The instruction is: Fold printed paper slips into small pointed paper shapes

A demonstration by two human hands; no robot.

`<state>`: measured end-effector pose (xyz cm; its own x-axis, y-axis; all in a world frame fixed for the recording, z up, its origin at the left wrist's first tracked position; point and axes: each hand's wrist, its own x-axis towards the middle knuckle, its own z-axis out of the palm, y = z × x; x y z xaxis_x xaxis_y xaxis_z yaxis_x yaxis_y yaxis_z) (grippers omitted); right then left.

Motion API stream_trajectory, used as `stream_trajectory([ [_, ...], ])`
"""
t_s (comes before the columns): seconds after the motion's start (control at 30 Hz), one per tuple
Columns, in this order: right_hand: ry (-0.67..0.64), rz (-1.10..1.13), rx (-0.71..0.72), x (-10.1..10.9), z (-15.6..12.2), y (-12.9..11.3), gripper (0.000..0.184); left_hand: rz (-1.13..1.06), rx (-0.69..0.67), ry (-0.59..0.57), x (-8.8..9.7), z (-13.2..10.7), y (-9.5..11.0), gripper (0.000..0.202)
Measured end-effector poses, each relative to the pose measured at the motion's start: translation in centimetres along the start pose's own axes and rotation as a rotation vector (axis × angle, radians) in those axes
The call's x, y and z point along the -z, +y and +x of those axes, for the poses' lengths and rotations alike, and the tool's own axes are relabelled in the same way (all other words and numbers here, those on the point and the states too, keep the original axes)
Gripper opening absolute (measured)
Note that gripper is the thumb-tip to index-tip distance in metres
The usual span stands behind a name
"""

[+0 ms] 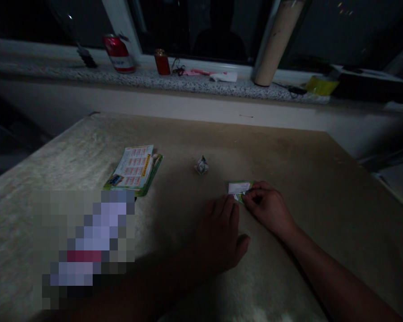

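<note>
Below dark windows (164,27), the desk (298,165) is dimly lit. Right of center, a folded paper (239,188) is pinched by the right hand (270,208) and touched by the left hand (220,237), its fingers extended. At center, a small paper piece (201,166) is seen.

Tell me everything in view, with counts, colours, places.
Table: one, beige, foreground
Sill: one, speckled grey, behind table
Window: one, dark, behind sill
Can: one, red and white, sill left
Jar: one, orange, right of can
Small items: several, pink, white, yellow, dark, along sill
Tube: one, tan, sill right
Box: one, dark, far right
Paper stack: one, green-white, table left
Folded paper: one, white-green, table middle
Paper slip: one, white-green, centre right
Pixelated patch: one, purplish, near stack
Left hand: one, bare, at paper slip
Right hand: one, bare, holding paper slip
</note>
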<state>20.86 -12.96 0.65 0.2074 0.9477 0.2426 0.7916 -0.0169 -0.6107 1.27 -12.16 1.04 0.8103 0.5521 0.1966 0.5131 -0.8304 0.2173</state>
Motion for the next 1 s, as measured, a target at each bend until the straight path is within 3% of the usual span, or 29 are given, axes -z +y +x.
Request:
stream_trajectory([
  [0.13,-0.001,0.012,-0.042,0.1,0.1,-0.2,0.019,-0.001,0.032,-0.017,0.1,0.0,0.0,0.068],
  [0.37,0.033,0.026,-0.086,-0.2,0.2,0.0,0.016,-0.083,-0.061,0.006,-0.3,0.2,-0.8,0.068],
  [0.63,0.002,-0.094,-0.052,-0.1,0.1,0.2,0.021,-0.109,-0.068,-0.033,-0.3,0.3,-0.9,0.069],
  [1.0,0.003,-0.083,-0.077,-0.2,0.3,0.3,0.02,-0.118,-0.077,-0.023,-0.2,0.5,-0.9,0.066],
])
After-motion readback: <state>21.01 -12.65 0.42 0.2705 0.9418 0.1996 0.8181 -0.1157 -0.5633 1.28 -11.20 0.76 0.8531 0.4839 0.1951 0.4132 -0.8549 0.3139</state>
